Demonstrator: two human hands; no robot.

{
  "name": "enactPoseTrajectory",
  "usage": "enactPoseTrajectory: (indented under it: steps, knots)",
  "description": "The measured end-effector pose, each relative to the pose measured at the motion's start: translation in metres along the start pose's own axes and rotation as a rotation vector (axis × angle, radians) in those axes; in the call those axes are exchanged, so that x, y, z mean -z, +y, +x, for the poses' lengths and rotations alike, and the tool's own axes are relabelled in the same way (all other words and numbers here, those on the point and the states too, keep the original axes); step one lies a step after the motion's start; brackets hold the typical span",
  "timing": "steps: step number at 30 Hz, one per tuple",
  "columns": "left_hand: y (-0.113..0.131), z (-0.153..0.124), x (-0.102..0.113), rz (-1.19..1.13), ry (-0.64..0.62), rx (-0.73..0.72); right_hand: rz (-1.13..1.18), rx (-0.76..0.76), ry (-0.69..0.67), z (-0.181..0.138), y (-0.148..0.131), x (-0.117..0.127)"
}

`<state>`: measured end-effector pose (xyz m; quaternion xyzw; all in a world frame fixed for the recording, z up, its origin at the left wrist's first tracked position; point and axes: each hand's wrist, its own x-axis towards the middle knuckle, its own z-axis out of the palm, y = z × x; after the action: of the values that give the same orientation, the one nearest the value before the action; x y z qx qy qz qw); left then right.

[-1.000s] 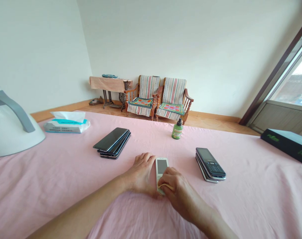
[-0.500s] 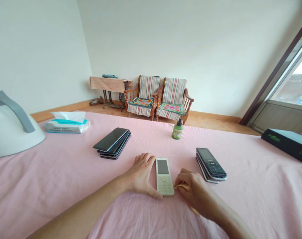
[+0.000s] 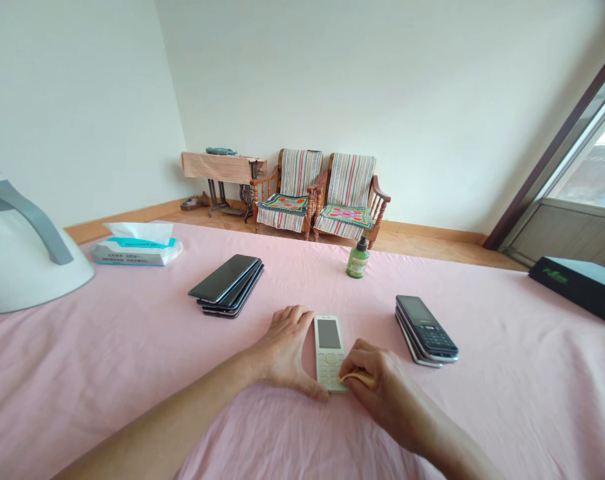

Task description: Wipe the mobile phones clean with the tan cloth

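Note:
A white keypad phone (image 3: 328, 333) lies face up on the pink cloth, its small screen at the far end. My left hand (image 3: 285, 353) spans its left side, fingers at the top edge and thumb at the bottom corner, gripping it in place. In my right hand (image 3: 377, 380) a thin tan cloth (image 3: 360, 378) is pinched, its edge over the lower right keys. Most of that cloth is hidden inside the fingers. Right of this hand sits a stack of keypad phones (image 3: 425, 330), a dark one on top. Beyond my left hand is a stack of dark smartphones (image 3: 227, 283).
A green spray bottle (image 3: 357, 259) stands behind the white phone. At the left are a tissue pack (image 3: 135, 250) and a large white object with a grey handle (image 3: 27, 253). A black box (image 3: 577, 287) lies at the right edge. Two wooden chairs (image 3: 345, 190) stand past the pink-covered surface (image 3: 507, 400).
My right hand has moved left with the tan cloth, from beside the phone onto its lower keys. My left hand keeps its grip. The view has shifted slightly.

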<state>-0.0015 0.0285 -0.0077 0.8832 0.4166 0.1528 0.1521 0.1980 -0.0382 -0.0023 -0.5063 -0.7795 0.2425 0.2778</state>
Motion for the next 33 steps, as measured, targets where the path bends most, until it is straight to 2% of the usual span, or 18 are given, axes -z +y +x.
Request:
enactPoseTrajectory:
  steps: [5,11,17,24,33]
  knots:
    - [0.002,0.0,0.001,-0.016,0.004,0.004,-0.057,0.029,-0.007,0.004,-0.014,-0.006]
    - [0.003,0.0,0.002,-0.014,-0.008,0.009,-0.075,-0.017,-0.034,0.002,-0.006,0.003]
    - [0.002,0.001,-0.001,-0.021,0.017,0.005,-0.065,0.068,-0.032,0.006,-0.017,-0.006]
    - [0.001,0.001,-0.002,-0.008,0.009,0.007,-0.058,0.019,-0.019,0.006,-0.014,-0.003]
    - [0.002,0.001,-0.002,0.003,0.028,-0.02,-0.022,0.066,0.006,0.009,-0.017,-0.011]
